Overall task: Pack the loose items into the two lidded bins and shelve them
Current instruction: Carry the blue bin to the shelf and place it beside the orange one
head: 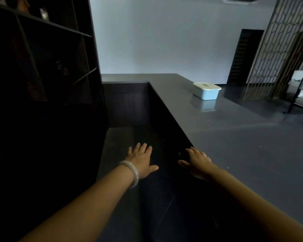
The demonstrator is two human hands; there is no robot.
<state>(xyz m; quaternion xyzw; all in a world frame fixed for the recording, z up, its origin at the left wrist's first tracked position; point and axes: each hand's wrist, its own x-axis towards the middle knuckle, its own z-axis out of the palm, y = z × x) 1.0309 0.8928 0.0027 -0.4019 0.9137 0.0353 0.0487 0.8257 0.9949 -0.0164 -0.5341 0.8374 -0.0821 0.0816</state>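
Observation:
A light blue bin (206,92) with a pale lid closed on it stands on the dark grey counter (234,137), far ahead and to the right. My left hand (141,160), with a pale bangle on the wrist, is stretched forward with straight, spread fingers above the dark floor between the shelf unit and the counter. My right hand (197,161) reaches forward near the counter's front edge, fingers loosely extended, holding nothing. Only one bin is in view, and I see no loose items.
A tall dark shelf unit (42,67) with open compartments fills the left side; faint shapes sit on its shelves. The counter wraps round in an L against the white wall. A lattice screen (283,49) and a dark doorway stand at the far right.

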